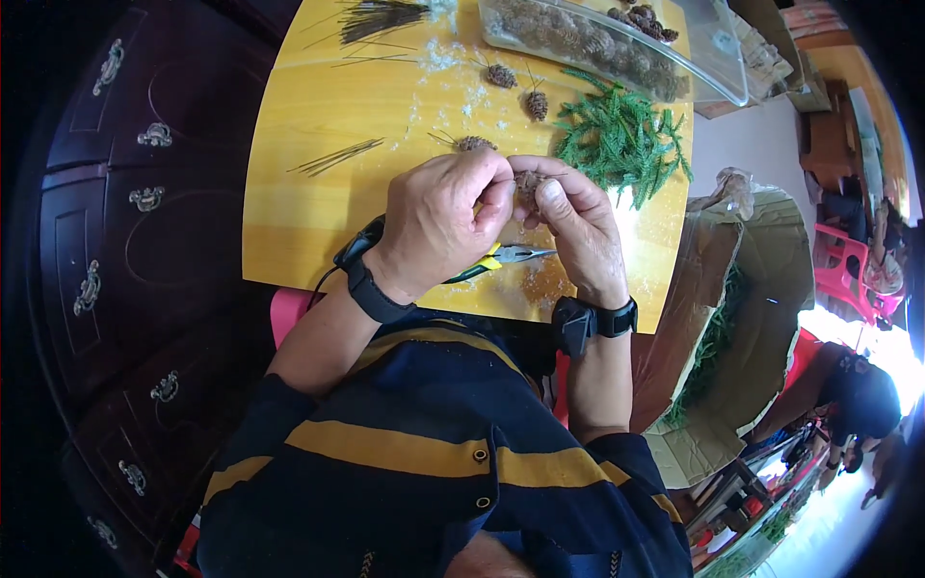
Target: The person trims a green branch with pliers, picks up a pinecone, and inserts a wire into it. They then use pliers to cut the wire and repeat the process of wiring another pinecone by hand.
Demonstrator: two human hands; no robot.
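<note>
Over the table's near half, my two hands meet around a small brown pine cone (527, 187). My right hand (586, 226) grips it between thumb and fingers. Beside it, my left hand (445, 217) is closed in a pinch; what its fingertips hold is hidden. Pliers (522, 253) with yellow and dark green handles lie beneath my hands, partly covered by the left one. Just beyond my fingers rests another pine cone (476, 144) with thin wire on it. Two more wired cones, one (501, 75) and another (537, 105), lie farther off.
Green artificial pine sprigs (621, 140) are heaped at the table's right. Behind them stands a clear plastic bin (713, 85) of cones. Thin dark wires (337, 157) lie left, with a bundle (381, 19) farther back. A cardboard box (771, 289) stands right; a dark cabinet (116, 241) is left.
</note>
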